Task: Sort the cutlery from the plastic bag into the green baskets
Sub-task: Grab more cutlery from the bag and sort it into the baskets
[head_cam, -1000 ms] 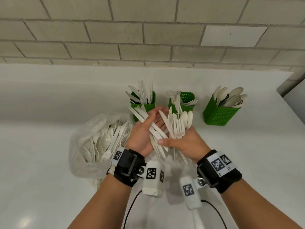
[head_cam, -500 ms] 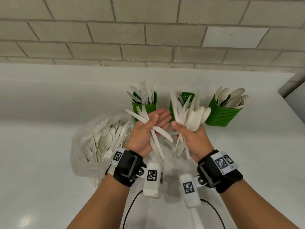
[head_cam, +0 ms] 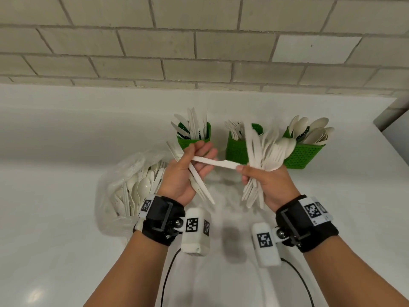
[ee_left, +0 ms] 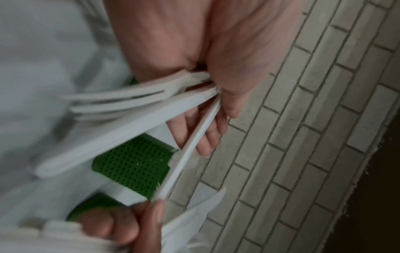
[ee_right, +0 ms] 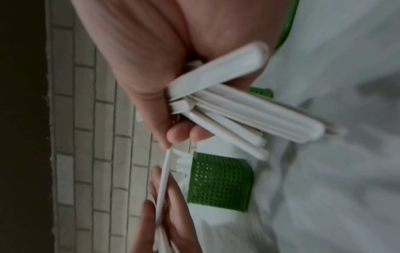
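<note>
Knife (head_cam: 213, 162) bridged between both hands — likely a pass into the knife bundle (head_cam: 200, 185) gripped by left hand (head_cam: 183, 173), fingers half spread, thumb clamping; right hand (head_cam: 263, 180) pinching the knife's blade end, remaining fingers curled round mixed forks and spoons (head_cam: 270, 151); plastic bag (head_cam: 124, 182) left, still stocked; three green baskets (head_cam: 236, 149) behind, sorted by type; white counter (head_cam: 66, 218), grey brick wall (head_cam: 199, 41).
</note>
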